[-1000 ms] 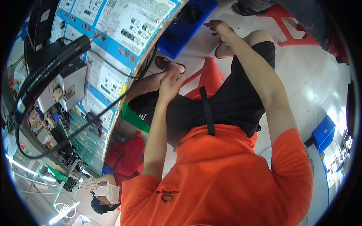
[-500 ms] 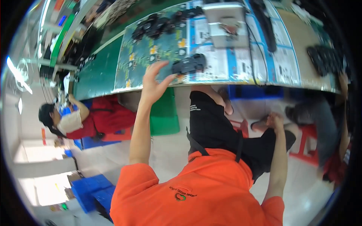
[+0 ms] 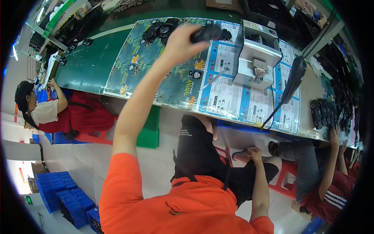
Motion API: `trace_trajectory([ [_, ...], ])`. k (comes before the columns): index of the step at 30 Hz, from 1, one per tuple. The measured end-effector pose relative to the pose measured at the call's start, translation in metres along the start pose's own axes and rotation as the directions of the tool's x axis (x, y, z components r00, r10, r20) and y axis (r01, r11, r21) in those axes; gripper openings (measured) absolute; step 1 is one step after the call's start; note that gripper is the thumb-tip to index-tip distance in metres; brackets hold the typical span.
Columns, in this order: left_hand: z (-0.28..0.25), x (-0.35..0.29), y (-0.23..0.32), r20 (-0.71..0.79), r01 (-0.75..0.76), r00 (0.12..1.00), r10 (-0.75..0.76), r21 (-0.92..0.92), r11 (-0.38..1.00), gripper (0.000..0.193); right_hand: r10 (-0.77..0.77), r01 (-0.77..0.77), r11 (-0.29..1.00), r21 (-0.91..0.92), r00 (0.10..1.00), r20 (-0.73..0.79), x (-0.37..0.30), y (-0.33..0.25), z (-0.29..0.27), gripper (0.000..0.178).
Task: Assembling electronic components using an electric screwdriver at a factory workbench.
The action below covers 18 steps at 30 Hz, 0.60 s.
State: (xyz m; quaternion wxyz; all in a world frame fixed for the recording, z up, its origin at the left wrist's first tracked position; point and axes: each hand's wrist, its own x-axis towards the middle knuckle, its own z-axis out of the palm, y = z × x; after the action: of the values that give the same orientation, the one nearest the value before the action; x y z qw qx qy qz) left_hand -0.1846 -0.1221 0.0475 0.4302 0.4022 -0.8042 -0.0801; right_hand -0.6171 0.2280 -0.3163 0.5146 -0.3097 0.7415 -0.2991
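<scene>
My left hand [image 3: 182, 45] reaches far over the table, its thumb and fingers around a dark plastic part [image 3: 205, 34] that is blurred by motion. Close by on the left lies a cluster of black plastic parts [image 3: 163, 30]. One small black piece [image 3: 225, 35] sits just right of the held part. My right hand [image 3: 255, 154] hangs low by my knee, below the table edge, with its fingers curled in. I see nothing in it. A grey-white metal device [image 3: 257, 54] with an open front stands on the table to the right of my left hand.
Printed sheets [image 3: 230, 91] cover the tabletop. A black handheld tool [image 3: 295, 78] with a cable hangs right of the device. Black parts [image 3: 320, 113] lie in rows at the right, near a co-worker's hand [image 3: 334, 136]. Another person [image 3: 50, 107] sits at the left. Blue crates [image 3: 74, 202] stand on the floor.
My left hand has moved from the table's front edge to farther back, and the dark part that lay by it there is gone from that spot. The whole view has shifted.
</scene>
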Motion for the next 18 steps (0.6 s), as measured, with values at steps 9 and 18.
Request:
trace_trajectory([
  [9, 0.099, 0.132, -0.043, 0.623, -0.015, 0.696, -0.357, 0.51, 0.86, 0.068, -0.009, 0.008, 0.999, 0.043, 1.0, 0.019, -0.001, 0.001, 0.004, 0.017],
  [18, 0.04, 0.139, -0.08, 0.138, 0.223, 0.967, -0.216, -0.04, 0.974, 0.064, -0.045, 0.044, 0.999, 0.031, 0.998, 0.04, 0.004, 0.007, -0.003, 0.019],
])
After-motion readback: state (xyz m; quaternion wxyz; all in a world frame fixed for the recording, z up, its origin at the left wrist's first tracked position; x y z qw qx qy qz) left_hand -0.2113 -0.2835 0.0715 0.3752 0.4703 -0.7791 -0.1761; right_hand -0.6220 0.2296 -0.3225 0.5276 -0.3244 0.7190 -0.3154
